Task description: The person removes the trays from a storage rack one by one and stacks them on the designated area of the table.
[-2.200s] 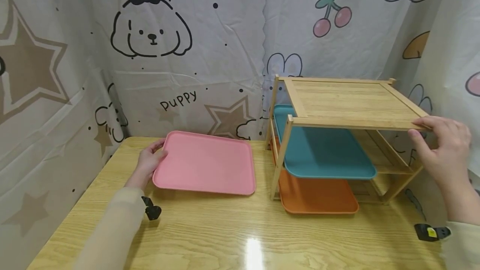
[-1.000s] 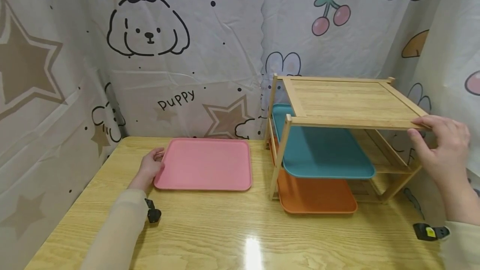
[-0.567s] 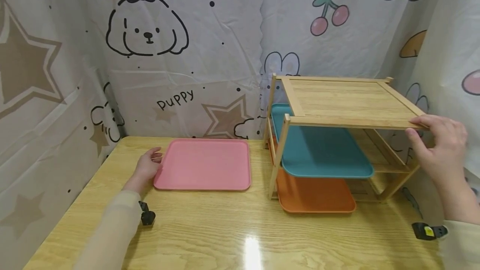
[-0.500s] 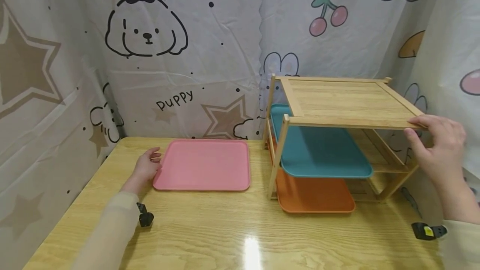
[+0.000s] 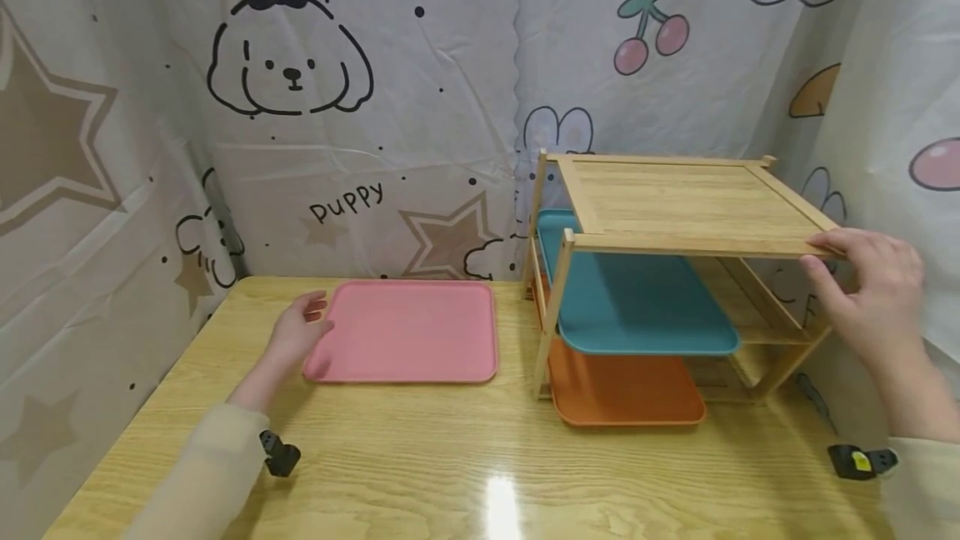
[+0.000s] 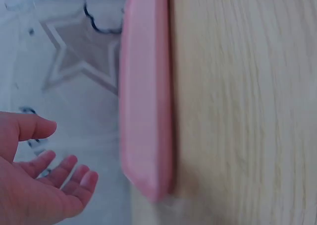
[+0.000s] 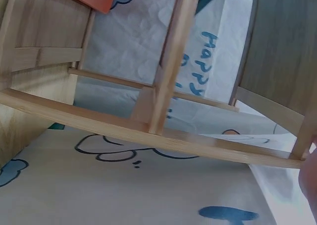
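A pink rectangular tray [image 5: 412,332] lies flat on the left side of the table. My left hand [image 5: 294,332] hovers at its left end with loosely bent fingers and nothing in them; the left wrist view shows this hand [image 6: 44,185] apart from the tray's edge [image 6: 146,96]. At the right stands a wooden rack [image 5: 690,198], its front right top corner held between the thumb and fingers of my right hand [image 5: 873,290]. A teal tray [image 5: 645,307] rests on the rack's middle level, an orange tray [image 5: 630,390] on the bottom one. Both stick out at the front.
Printed cloth [image 5: 442,90] hangs behind the table [image 5: 405,457] and along both sides. On each wrist sits a small black camera, like the left one [image 5: 280,452]. Bare table surface separates the pink tray from the rack.
The pink tray has gone from tilted in my left hand to flat on the table. The left hand has let go and drawn slightly back. My right hand stays at the rack's corner.
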A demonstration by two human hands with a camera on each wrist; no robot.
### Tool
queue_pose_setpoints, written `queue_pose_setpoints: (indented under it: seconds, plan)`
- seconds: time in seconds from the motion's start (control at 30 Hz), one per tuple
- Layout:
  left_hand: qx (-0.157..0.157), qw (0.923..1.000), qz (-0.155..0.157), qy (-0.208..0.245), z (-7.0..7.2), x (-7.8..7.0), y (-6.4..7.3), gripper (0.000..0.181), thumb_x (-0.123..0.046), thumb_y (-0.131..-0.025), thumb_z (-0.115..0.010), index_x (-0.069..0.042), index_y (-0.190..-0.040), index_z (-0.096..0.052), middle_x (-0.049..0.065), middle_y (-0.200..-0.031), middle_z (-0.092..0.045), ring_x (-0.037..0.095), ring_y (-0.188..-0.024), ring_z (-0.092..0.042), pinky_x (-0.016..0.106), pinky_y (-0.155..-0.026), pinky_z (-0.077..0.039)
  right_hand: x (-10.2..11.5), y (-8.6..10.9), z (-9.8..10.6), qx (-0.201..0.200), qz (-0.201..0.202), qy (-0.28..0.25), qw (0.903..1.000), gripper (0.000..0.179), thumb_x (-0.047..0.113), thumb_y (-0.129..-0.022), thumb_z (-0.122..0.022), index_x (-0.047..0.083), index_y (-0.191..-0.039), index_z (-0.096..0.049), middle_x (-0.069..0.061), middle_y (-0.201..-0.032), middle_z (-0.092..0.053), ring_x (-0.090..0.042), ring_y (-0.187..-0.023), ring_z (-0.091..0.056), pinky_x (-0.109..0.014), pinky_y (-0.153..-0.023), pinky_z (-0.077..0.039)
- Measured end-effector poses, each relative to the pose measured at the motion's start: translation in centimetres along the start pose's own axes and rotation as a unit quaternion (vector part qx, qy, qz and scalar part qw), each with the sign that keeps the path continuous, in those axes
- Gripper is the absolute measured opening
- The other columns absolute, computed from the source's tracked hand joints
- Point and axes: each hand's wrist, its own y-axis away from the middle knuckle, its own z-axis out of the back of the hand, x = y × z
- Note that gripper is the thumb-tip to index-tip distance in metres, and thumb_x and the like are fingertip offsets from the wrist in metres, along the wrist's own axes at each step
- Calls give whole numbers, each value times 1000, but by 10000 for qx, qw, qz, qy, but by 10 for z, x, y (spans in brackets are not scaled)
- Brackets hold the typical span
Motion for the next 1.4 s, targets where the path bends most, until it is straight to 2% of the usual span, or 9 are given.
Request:
queue_pose_setpoints:
  seconds: [0.3, 0.67, 0.77, 0.87, 0.97, 1.07, 1.2, 1.3, 1.4]
  plan:
    - [93, 9972, -718, -182, -9, -49, 36, 54, -10, -94, -52, 0, -143, -32, 24, -139, -42, 40, -127, -39, 54, -101, -38, 4, -9, 12, 623, -11, 352, 9974, 38, 36, -90, -60, -1, -99, -63, -24, -102, -61, -42, -99, -46, -53, -84, -25]
    - [-92, 9818, -1888, -200, -43, -109, 77, 52, -7, -88, -61, -2, -137, -44, 17, -131, -52, 33, -120, -48, 51, -91, -45, 3, -12, 10, 832, -55, -88, 9965, 31, 27, -86, -67, -2, -97, -63, -20, -101, -58, -39, -98, -42, -46, -84, -26]
    - [-92, 9784, -2060, -174, -52, -124, 88, 54, -10, -88, -64, -5, -138, -44, 13, -132, -52, 30, -120, -48, 50, -92, -45, 2, -13, 8, 768, -61, -132, 9969, 30, 28, -85, -69, 0, -95, -64, 5, -101, -58, -36, -97, -43, -44, -83, -26]
    - [-97, 9760, -2170, -174, -61, -136, 98, 57, -15, -86, -66, -9, -138, -43, 9, -133, -52, 27, -120, -48, 47, -93, -45, 1, -13, 7, 672, -45, -184, 9976, 32, 31, -84, -70, 0, -93, -65, 31, -105, -44, -34, -95, -43, -41, -81, -26]
    - [-91, 9741, -2255, -112, -70, -148, 109, 59, -17, -85, -69, -12, -138, -43, 6, -133, -52, 24, -120, -47, 45, -95, -45, 0, -13, 7, 603, -50, -226, 9979, 34, 31, -83, -70, -1, -92, -65, 41, -105, -36, -35, -94, -42, -38, -80, -26]
    - [-46, 9722, -2339, 9, -78, -158, 118, 61, -18, -84, -70, -14, -138, -44, 2, -133, -51, 23, -120, -47, 43, -98, -43, 1, -13, 6, 589, -120, -201, 9980, 35, 32, -83, -71, -1, -93, -65, 35, -103, -39, -36, -94, -43, -38, -79, -25]
    - [13, 9668, -2549, 182, -91, -170, 129, 64, -21, -82, -72, -16, -139, -43, -2, -135, -50, 21, -122, -46, 40, -100, -42, 3, -12, 6, 596, -195, -114, 9980, 37, 34, -84, -70, -2, -93, -64, 5, -95, -54, -37, -94, -43, -41, -79, -25]
    - [36, 9606, -2760, 338, -104, -177, 136, 68, -23, -81, -74, -20, -140, -41, -5, -136, -48, 18, -125, -44, 42, -103, -39, 4, -11, 5, 602, -219, -63, 9979, 37, 32, -85, -69, -3, -94, -64, -17, -95, -55, -39, -95, -42, -43, -80, -25]
    - [86, 9546, -2937, 493, -117, -183, 141, 74, -22, -79, -75, -26, -142, -37, -7, -136, -46, 15, -127, -41, 44, -105, -38, 4, -11, 5, 575, -256, -56, 9980, 34, 30, -84, -70, -3, -94, -64, -17, -95, -55, -38, -95, -42, -43, -81, -25]
